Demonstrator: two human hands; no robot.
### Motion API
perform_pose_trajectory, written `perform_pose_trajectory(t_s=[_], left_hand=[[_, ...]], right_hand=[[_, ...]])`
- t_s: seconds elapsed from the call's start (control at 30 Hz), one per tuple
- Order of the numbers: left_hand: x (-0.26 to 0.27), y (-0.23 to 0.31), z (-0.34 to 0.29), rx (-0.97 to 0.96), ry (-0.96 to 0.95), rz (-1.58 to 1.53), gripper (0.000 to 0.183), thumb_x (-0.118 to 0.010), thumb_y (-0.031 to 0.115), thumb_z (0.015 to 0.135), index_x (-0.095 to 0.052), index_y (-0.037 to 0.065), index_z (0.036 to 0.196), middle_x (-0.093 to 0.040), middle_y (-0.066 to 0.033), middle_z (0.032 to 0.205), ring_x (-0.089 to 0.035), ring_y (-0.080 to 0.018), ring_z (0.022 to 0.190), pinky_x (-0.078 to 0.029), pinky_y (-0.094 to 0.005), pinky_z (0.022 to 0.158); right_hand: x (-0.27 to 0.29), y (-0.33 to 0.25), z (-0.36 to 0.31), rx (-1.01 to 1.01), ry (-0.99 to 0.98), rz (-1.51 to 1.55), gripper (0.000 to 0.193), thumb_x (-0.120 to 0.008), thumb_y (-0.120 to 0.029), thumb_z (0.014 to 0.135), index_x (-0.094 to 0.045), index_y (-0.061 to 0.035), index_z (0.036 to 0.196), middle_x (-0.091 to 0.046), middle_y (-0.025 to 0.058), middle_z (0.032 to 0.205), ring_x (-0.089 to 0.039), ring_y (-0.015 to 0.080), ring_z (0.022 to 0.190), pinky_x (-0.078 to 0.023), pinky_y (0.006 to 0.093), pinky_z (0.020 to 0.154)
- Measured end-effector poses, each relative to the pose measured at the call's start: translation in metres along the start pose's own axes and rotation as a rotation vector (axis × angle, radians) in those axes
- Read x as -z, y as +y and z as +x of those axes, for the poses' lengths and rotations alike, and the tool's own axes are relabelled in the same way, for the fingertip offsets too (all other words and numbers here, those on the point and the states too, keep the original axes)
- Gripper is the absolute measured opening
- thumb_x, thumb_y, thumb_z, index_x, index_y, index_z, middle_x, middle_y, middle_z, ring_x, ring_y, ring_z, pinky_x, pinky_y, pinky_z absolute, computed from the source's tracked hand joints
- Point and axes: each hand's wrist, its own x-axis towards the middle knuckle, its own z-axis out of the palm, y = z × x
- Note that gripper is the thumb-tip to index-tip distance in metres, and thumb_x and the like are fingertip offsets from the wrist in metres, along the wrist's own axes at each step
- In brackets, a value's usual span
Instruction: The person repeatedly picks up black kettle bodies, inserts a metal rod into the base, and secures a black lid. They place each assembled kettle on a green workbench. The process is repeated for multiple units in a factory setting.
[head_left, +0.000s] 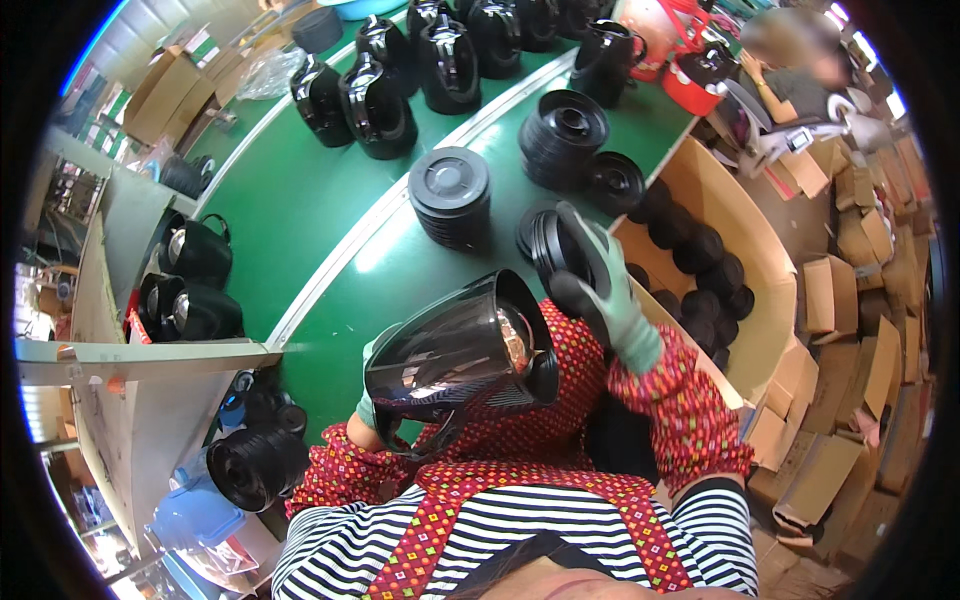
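Note:
My left hand (pixel 367 408), gloved and mostly hidden, is wrapped round a glossy black jug (pixel 435 350). The jug lies tilted over my lap, its open end turned right with a shiny metal inside showing. My right hand (pixel 622 305), in a pale green glove with a dark palm, grips black round discs (pixel 550 248) at the edge of the bench; how many it holds I cannot tell. Beyond the jug stands a neat stack of black discs (pixel 450 198). Farther right are a second, ringed stack (pixel 563 140) and a single loose disc (pixel 614 182).
Several upright black jugs (pixel 378 108) stand along the far side of the green bench (pixel 330 215). A cardboard box (pixel 765 270) of round black parts sits at my right. Red containers (pixel 692 80) and a seated person (pixel 795 90) are far right. Black jugs (pixel 200 310) rest on a left shelf.

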Motion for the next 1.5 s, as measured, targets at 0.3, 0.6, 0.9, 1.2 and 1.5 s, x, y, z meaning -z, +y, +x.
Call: perform_pose_trajectory(t_s=[0.3,0.6,0.9,1.2,1.5], left_hand=[[-0.062,0.009,0.01,-0.032,-0.261,0.043,0.062,-0.092,0.016,0.076,-0.066,-0.002,0.13,-0.068,-0.0178,0.123,-0.07,-0.0309,0.109,-0.058,-0.039,0.095],[-0.096,0.041,0.003,-0.244,-0.239,0.366,0.052,-0.09,0.013,0.076,-0.072,-0.002,0.122,-0.073,-0.0179,0.114,-0.073,-0.0315,0.102,-0.059,-0.038,0.091],[-0.082,0.093,0.026,-0.636,-0.133,0.722,0.045,-0.091,0.013,0.069,-0.075,-0.004,0.107,-0.073,-0.0166,0.101,-0.074,-0.0304,0.088,-0.058,-0.0331,0.083],[-0.097,0.111,0.024,-0.885,-0.183,0.9,0.055,-0.094,0.026,0.071,-0.073,-0.006,0.111,-0.072,-0.0187,0.103,-0.074,-0.0302,0.088,-0.059,-0.0371,0.08],[-0.052,0.036,0.039,-0.355,-0.139,0.503,0.055,-0.09,0.027,0.073,-0.072,-0.005,0.114,-0.073,-0.0112,0.104,-0.073,-0.0245,0.096,-0.058,-0.0358,0.089]], right_hand=[[0.038,-0.081,-0.115,-0.016,0.081,0.254,0.104,-0.069,-0.068,0.091,-0.039,0.0019,0.162,-0.039,0.0234,0.164,-0.035,0.0389,0.152,-0.027,0.0482,0.125],[0.042,-0.084,-0.154,-0.042,0.201,0.424,0.093,-0.061,-0.063,0.1,-0.039,0.0026,0.162,-0.039,0.0246,0.164,-0.041,0.0371,0.148,-0.029,0.0465,0.124],[0.089,-0.069,-0.148,-0.451,-0.209,1.135,0.069,-0.046,-0.044,0.114,-0.032,0.001,0.164,-0.04,0.0182,0.165,-0.046,0.0231,0.147,-0.033,0.0389,0.124],[0.049,-0.076,-0.149,-0.493,0.117,1.257,0.074,-0.052,-0.054,0.11,-0.037,-0.0003,0.16,-0.048,0.0176,0.161,-0.057,0.0223,0.138,-0.044,0.0372,0.117],[0.037,-0.082,-0.152,0.062,0.273,0.663,0.084,-0.064,-0.04,0.107,-0.022,-0.0016,0.168,-0.041,0.017,0.165,-0.052,0.0269,0.143,-0.039,0.0352,0.122]])
